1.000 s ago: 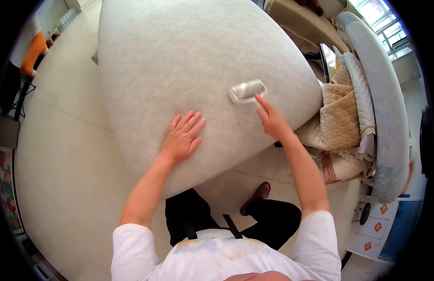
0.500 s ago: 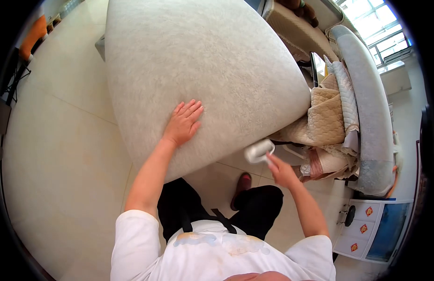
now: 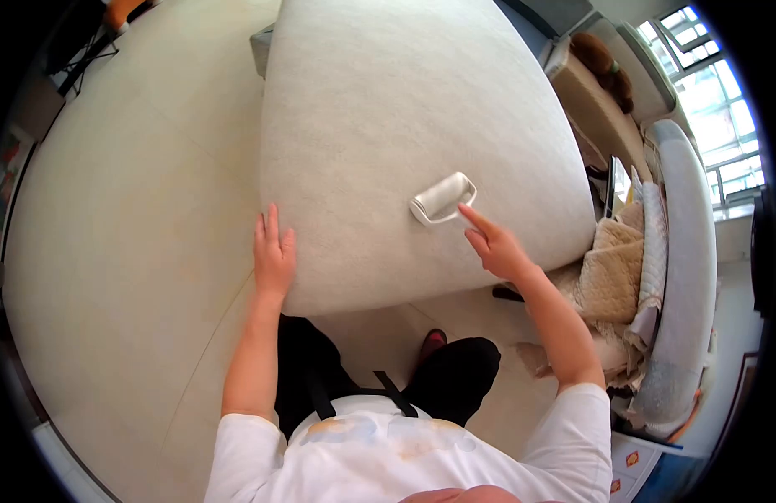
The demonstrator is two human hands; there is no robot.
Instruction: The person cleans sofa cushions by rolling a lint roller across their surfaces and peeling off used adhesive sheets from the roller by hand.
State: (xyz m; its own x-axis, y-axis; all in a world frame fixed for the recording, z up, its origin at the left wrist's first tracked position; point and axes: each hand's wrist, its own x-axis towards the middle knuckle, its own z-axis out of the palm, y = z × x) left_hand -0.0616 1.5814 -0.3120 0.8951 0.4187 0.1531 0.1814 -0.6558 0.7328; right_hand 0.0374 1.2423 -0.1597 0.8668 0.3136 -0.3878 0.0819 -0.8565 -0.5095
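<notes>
White roller [image 3: 441, 194], gripped in the right hand [image 3: 499, 250], is best pressed evenly along the pale padded surface [image 3: 388, 126], the empty left hand [image 3: 275, 261] outstretched at its edge.

Nothing is legible, even the red labels [image 3: 632, 458] on the white drawers [image 3: 647, 462].
</notes>
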